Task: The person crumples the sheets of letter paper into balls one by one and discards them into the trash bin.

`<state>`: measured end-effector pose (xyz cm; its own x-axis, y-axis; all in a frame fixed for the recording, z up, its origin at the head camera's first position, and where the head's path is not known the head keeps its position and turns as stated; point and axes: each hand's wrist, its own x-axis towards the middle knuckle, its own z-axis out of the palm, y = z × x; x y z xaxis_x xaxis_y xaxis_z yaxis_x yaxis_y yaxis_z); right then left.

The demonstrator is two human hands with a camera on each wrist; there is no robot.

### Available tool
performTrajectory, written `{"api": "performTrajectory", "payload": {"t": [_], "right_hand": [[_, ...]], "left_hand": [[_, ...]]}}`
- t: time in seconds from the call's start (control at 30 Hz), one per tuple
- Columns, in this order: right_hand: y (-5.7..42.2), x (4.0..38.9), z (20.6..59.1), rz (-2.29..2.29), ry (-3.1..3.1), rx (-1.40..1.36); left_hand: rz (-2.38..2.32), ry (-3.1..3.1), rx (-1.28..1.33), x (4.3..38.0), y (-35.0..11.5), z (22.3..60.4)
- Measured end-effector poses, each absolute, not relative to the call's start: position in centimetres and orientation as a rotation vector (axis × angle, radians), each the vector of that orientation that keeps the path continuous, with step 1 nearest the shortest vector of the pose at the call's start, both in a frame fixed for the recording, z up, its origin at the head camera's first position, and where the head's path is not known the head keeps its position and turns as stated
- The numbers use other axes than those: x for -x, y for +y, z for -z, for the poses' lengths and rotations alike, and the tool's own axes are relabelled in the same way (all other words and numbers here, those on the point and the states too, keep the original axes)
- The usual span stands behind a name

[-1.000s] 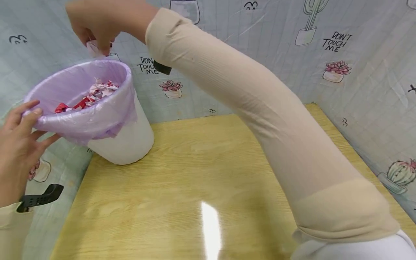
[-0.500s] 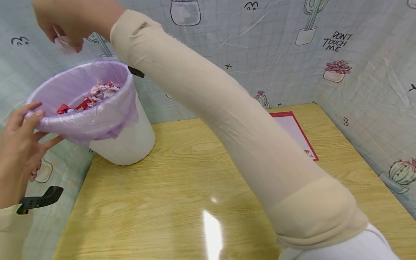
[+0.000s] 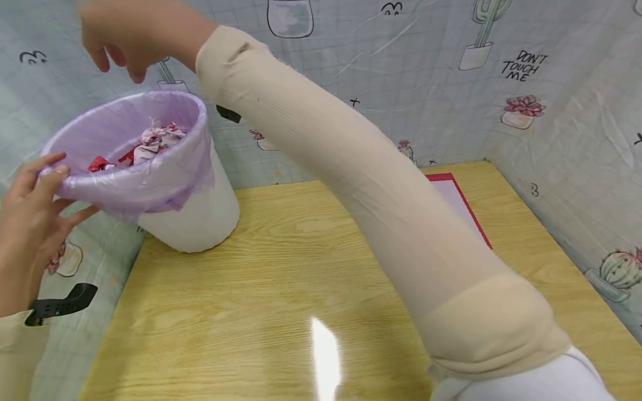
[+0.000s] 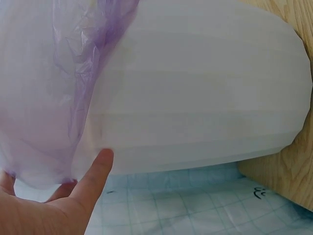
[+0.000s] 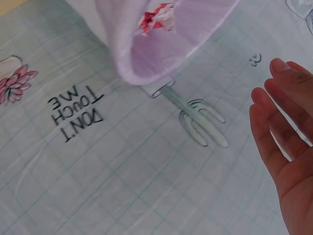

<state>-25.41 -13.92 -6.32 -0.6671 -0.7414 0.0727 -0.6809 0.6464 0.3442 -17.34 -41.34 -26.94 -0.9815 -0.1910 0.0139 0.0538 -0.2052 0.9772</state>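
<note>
A white waste bin (image 3: 213, 211), lined with a purple plastic bag (image 3: 150, 186), stands tilted toward the left at the table's far left corner. Crumpled red and white paper (image 3: 157, 136) lies inside it. My left hand (image 3: 27, 228) holds the bin by its lined rim; in the left wrist view one fingertip (image 4: 105, 154) touches the white wall (image 4: 195, 93). Above the mouth of the bin is my right hand (image 3: 137, 33), its fingers loosely bent and nothing between them. From the right wrist view, the same hand (image 5: 293, 117) is apart from the rim.
A pale sheet with a red border (image 3: 458, 197) lies on the wooden table (image 3: 281, 289) at the back right, partly behind my right sleeve (image 3: 371, 184). A printed cloth (image 3: 321, 67) hangs behind and along the sides.
My right hand moved left over the bin with a crumpled pale piece of paper, then let it go. The pile in the bin now shows more white. The left hand stays at the rim.
</note>
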Motion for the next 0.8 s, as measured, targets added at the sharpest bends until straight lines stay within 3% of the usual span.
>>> {"api": "performTrajectory", "payload": {"t": [0.23, 0.5, 0.8], "right_hand": [[-10.0, 28.2, 7.6, 0.359, -2.752, -1.268], [-2.5, 30.7, 11.1, 0.356, -2.821, -1.418], [7.0, 30.8, 15.4, 0.275, -3.011, -1.377]], "left_hand": [[2.312, -1.872, -0.177, 17.6, -41.1, 26.9], [2.339, -1.824, -0.136, 17.4, -41.1, 26.7], [2.438, -1.677, -0.11, 17.9, -42.4, 27.5]]}}
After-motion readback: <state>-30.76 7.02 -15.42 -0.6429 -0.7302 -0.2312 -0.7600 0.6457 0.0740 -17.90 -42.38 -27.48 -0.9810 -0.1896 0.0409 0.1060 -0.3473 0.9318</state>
